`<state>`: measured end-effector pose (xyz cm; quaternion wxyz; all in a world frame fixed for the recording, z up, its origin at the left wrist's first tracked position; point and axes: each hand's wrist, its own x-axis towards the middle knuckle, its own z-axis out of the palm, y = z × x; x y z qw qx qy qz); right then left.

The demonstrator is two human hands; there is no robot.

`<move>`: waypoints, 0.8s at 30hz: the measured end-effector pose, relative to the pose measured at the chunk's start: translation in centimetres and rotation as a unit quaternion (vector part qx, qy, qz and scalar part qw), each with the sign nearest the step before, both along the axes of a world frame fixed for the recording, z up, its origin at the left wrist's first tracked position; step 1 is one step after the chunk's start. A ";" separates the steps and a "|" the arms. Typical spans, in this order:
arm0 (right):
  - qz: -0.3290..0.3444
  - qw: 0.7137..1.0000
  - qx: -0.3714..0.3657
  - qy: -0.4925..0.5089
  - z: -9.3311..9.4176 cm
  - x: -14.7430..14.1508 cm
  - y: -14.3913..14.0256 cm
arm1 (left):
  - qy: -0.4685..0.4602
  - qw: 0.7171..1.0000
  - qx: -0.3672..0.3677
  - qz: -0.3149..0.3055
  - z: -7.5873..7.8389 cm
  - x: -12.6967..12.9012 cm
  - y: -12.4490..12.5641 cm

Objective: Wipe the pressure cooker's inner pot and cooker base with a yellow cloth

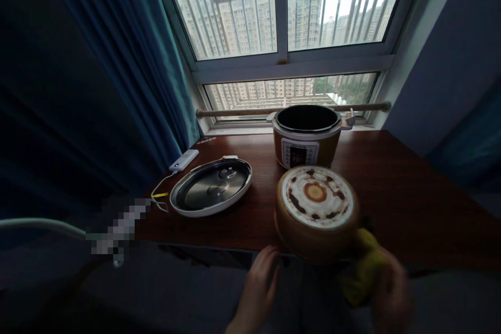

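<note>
An upturned inner pot (315,209), golden brown with a whitish, rust-stained base, sits at the front edge of the table. My right hand (393,287), blurred by motion, is closed on a yellow cloth (364,271) that meets the pot's right side. On the pot's near left, my left hand (260,279) is at the table edge, fingers stretched and thumb apart, holding nothing; whether its fingertips touch the pot I cannot tell. Behind the pot stands an uncovered electric cooker (309,138) with a dark inside and a front control panel. A round lid (213,188) lies inside-up to the left.
A white power strip (183,160) with a cord rests at the left end of the brown wooden table (395,193). Another pale cable (43,223) runs in from the left. A blue curtain (156,62) hangs there, and a barred window (282,57) is behind the table.
</note>
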<state>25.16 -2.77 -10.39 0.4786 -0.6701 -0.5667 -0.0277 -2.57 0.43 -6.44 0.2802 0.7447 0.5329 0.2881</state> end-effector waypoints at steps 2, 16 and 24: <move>0.003 0.999 0.003 -0.033 -1.6 -1.3 0.6 | 0.038 0.997 0.067 0.007 -0.8 0.2 0.8; -0.012 0.988 0.066 -0.141 -5.2 -2.0 1.4 | 0.154 0.951 0.266 0.024 -6.2 3.1 2.3; 0.001 0.968 0.110 -0.223 -5.2 -1.5 1.1 | 0.186 0.914 0.361 0.023 -5.6 3.0 2.8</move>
